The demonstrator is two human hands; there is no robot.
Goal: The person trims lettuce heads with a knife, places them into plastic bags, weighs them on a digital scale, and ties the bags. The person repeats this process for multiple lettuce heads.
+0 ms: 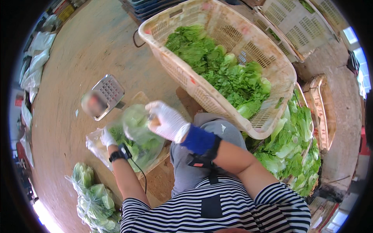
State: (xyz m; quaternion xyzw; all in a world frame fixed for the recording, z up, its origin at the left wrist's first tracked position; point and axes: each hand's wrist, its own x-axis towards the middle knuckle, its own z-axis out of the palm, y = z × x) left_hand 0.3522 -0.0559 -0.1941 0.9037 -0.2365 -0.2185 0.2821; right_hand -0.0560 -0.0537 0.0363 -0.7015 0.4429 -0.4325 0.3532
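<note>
A clear plastic bag (151, 151) holding green leafy lettuce (131, 145) lies in front of me, on what looks like the pale platform of a weighing scale (140, 97). My left hand (108, 138), in a white glove, grips the bag at its left side; its fingertips are partly hidden. Above the bag's right side is my right hand (167, 121), also gloved, with its fingers curled. Blurred film hangs close to those fingers, and whether they hold it is unclear. The scale's keypad and display head (110, 88) stands just beyond the bag.
A big perforated plastic crate (174, 70) with loose lettuce (215, 64) stands tilted at my right knee. More lettuce (291, 148) is heaped at my right side. Bagged lettuce (96, 201) lies on the floor at left. Stacked crates (294, 26) stand at far right.
</note>
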